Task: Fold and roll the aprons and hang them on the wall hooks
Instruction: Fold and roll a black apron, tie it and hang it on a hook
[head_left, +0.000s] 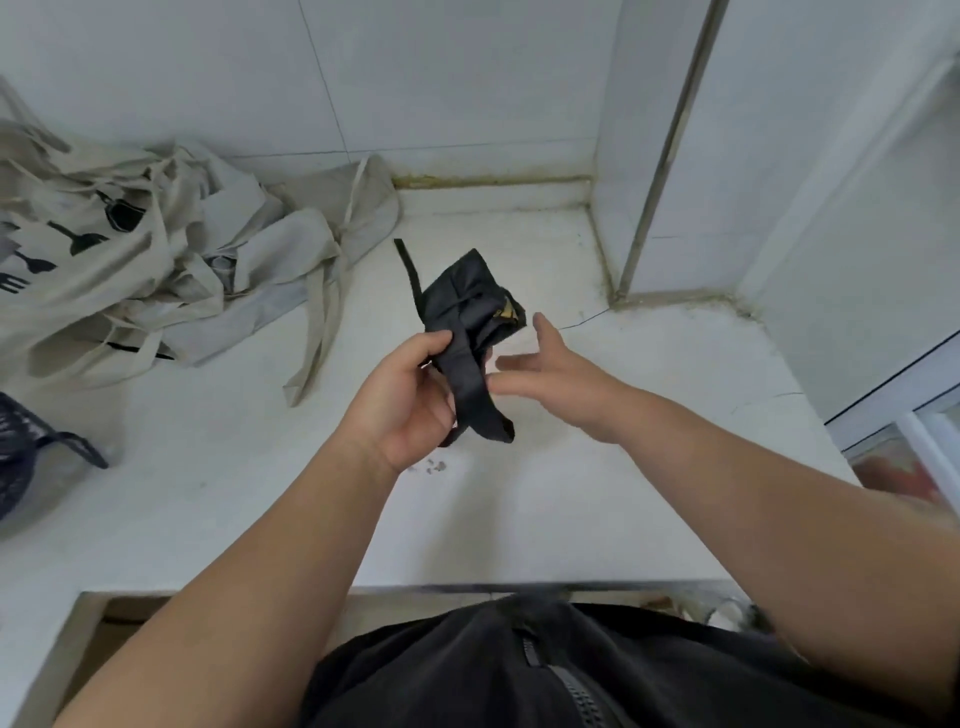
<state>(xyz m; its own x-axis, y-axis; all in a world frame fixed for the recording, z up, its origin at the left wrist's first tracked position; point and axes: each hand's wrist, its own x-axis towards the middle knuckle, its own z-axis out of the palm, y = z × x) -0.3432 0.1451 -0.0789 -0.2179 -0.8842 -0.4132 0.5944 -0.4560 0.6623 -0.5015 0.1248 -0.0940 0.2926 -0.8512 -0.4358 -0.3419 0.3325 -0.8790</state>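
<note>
A small rolled black apron (470, 299) is held above the white counter (649, 457) at the centre of the view. My left hand (410, 400) grips the roll from below, with a black strap hanging down past the palm and another strap sticking up at its left. My right hand (556, 371) is just to the right of the roll, fingers straight and spread, fingertips close to the hanging strap. A pile of beige aprons (156, 260) with black utensil prints lies at the left of the counter. No wall hooks are in view.
White tiled walls (467, 78) close the counter at the back and right, with a metal-edged corner (670, 156). A dark mesh basket (21, 447) sits at the far left edge. The counter's front edge (467, 587) is near my body.
</note>
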